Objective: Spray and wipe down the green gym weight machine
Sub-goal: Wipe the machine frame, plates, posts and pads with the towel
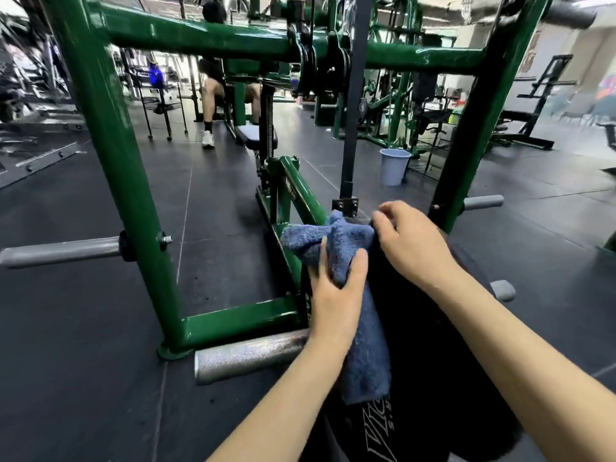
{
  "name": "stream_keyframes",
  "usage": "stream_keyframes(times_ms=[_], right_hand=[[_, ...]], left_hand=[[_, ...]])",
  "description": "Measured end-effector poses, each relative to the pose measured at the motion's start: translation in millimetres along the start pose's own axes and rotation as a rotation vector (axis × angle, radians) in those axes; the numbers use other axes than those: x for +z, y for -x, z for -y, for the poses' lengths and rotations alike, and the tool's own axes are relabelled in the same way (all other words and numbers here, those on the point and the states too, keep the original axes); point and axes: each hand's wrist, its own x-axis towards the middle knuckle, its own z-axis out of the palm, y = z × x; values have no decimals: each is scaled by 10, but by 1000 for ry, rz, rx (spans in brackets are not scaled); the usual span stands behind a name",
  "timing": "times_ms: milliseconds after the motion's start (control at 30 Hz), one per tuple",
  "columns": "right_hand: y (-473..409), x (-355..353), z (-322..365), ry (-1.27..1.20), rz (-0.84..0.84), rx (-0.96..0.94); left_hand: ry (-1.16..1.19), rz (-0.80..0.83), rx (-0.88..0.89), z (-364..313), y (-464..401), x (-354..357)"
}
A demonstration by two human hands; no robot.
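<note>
From the head camera: a person bends over the black pad (433, 328) of a green weight machine (110, 155) on a gym floor, working a blue cloth (346, 261) over the pad's near edge. The left hand (336, 291) grips the cloth, thumb and fingers wrapped round its bunched middle, while the rest hangs down the pad's side. The right hand (413, 241) rests on top of the pad, its fingertips curled at the cloth's upper corner; whether they pinch it cannot be made out.

No spray bottle is in sight, so the job appears to be in its wiping stage. The pad is under the cloth now; the green frame, crossbar and grey pegs (60, 251) look still to be done, though no wetness shows either way.

A pale blue bucket (395, 166) stands well beyond the machine; its contents are hidden.
</note>
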Motion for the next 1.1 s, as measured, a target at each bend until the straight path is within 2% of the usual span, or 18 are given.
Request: stream_keyframes(times_ms=[33,100,233,333,433,500,633,700,767,933,1100], right_hand=[[16,59,-52,-61,101,43],[28,167,-127,-208,188,95],[34,219,-206,-424,145,185],[12,219,-198,-423,154,229],[0,215,-180,-399,147,274],[30,208,-178,-404,140,311],[149,166,-166,-448,113,326],[189,146,-158,-442,76,317],[196,155,-170,-419,71,279],[107,163,-173,-279,112,232],[103,187,-173,-239,111,204]], left_hand=[[-17,-50,-11,7,-39,62],[-19,-111,-38,18,-192,129],[48,-130,-133,-28,-388,168],[126,-178,-250,-38,-547,132],[152,-153,-331,-39,-579,76],[140,-145,-304,-39,-397,72],[43,-118,-131,-173,210,193],[-65,-100,-88,-217,193,230],[-66,-86,-52,-200,-2,222],[62,-150,-186,-129,-348,163],[178,-107,-170,11,-242,105]])
